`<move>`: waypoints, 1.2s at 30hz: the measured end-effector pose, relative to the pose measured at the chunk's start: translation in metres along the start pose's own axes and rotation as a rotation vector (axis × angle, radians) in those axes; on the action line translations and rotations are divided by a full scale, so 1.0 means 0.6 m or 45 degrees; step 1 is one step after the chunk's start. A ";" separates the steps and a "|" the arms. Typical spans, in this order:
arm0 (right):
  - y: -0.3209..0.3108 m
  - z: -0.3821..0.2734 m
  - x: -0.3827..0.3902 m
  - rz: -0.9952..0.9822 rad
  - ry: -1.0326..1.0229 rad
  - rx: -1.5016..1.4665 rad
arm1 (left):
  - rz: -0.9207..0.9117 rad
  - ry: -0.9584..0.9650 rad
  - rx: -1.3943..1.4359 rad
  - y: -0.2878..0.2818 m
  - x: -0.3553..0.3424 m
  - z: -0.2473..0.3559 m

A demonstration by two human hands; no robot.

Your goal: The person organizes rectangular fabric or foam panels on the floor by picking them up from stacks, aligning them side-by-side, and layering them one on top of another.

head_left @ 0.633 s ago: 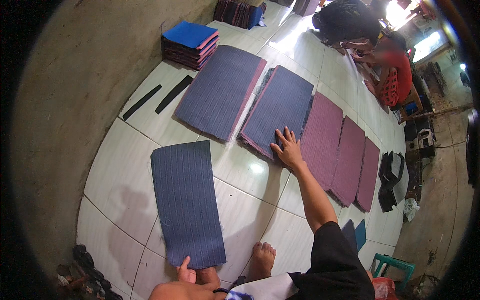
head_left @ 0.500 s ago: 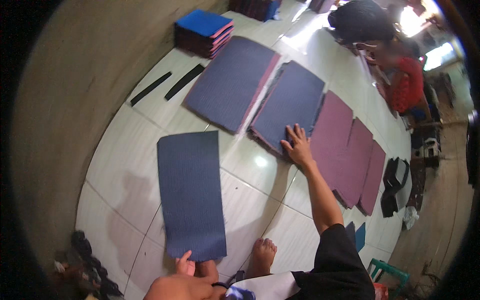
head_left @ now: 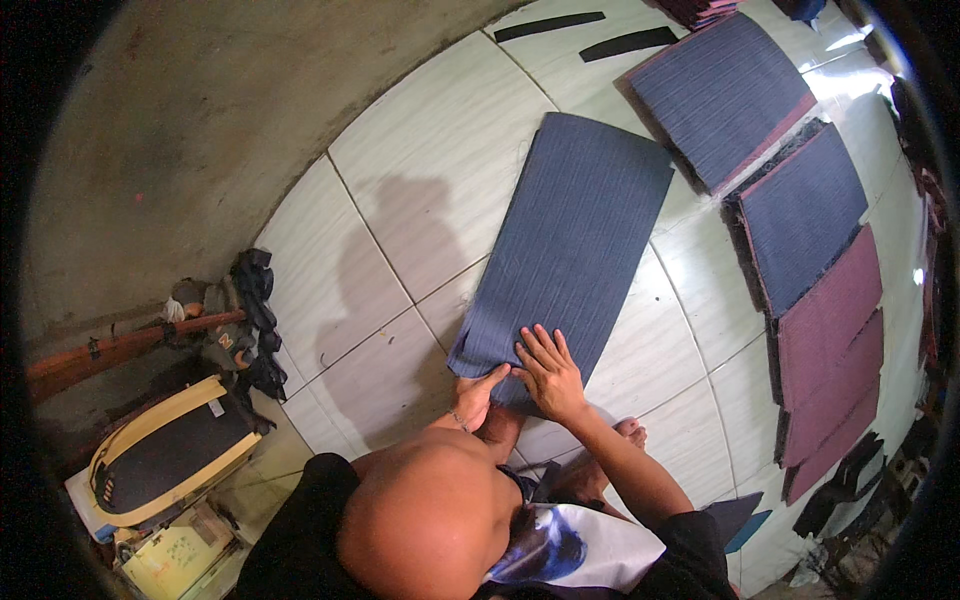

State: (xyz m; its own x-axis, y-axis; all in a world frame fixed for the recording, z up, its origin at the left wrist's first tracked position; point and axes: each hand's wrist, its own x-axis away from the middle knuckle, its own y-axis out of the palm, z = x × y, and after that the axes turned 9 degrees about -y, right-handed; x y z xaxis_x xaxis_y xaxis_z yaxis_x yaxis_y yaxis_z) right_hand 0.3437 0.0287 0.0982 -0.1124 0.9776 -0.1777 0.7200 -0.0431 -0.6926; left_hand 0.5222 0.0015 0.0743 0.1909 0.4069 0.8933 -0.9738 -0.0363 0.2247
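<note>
A long dark blue ribbed mat piece (head_left: pixel 580 230) lies on the floor in front of me, its near end close to my foot. My left hand (head_left: pixel 472 402) grips the near edge, thumb on top and the other fingers partly hidden. Just right of it, my right hand (head_left: pixel 550 375) rests flat on the mat with its fingers stretched out. At the near left corner the edges look doubled, but I cannot tell how many layers there are.
To the right lie a large blue mat (head_left: pixel 715 100), a blue stack (head_left: pixel 805 220) and maroon pieces (head_left: pixel 830 310). Two black strips (head_left: pixel 628 44) are at the far side. A wall (head_left: pixel 200 130), black straps (head_left: pixel 258 320) and a yellow-edged black object (head_left: pixel 175 450) are at left.
The view has swung, so the floor things appear farther right. My right hand has left the blue stack and come down onto the near end of the mat, beside my left hand.
</note>
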 end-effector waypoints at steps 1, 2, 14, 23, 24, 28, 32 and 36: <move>0.002 0.010 0.004 0.004 0.009 -0.001 | 0.015 -0.029 0.034 0.007 0.003 0.007; -0.011 0.024 0.012 0.006 0.021 0.008 | 0.023 -0.062 0.071 0.014 0.005 0.004; -0.949 0.145 0.081 0.751 0.948 0.278 | 0.057 0.055 -0.074 -0.077 -0.071 -0.040; -1.061 0.073 0.254 0.869 0.494 1.123 | 0.079 -0.152 -0.053 -0.075 -0.057 -0.001; -1.025 0.097 0.274 0.808 0.656 1.224 | 0.078 -0.151 -0.068 -0.069 -0.056 0.001; -0.813 0.246 0.333 0.958 0.569 0.703 | 0.082 -0.126 -0.105 -0.060 -0.046 0.013; -0.615 0.318 0.398 0.449 1.074 0.729 | 0.148 -0.008 -0.177 -0.024 -0.019 0.008; -0.512 0.312 0.409 0.313 1.326 0.632 | 0.181 -0.030 -0.180 -0.061 -0.037 0.015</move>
State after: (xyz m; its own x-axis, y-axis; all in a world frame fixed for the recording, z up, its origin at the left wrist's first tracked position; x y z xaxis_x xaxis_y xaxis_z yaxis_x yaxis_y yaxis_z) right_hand -0.0335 0.2434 0.1365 0.7709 0.6184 0.1529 0.2734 -0.1043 -0.9562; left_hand 0.5545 -0.0145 0.0496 0.0516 0.3854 0.9213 -0.9985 0.0375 0.0402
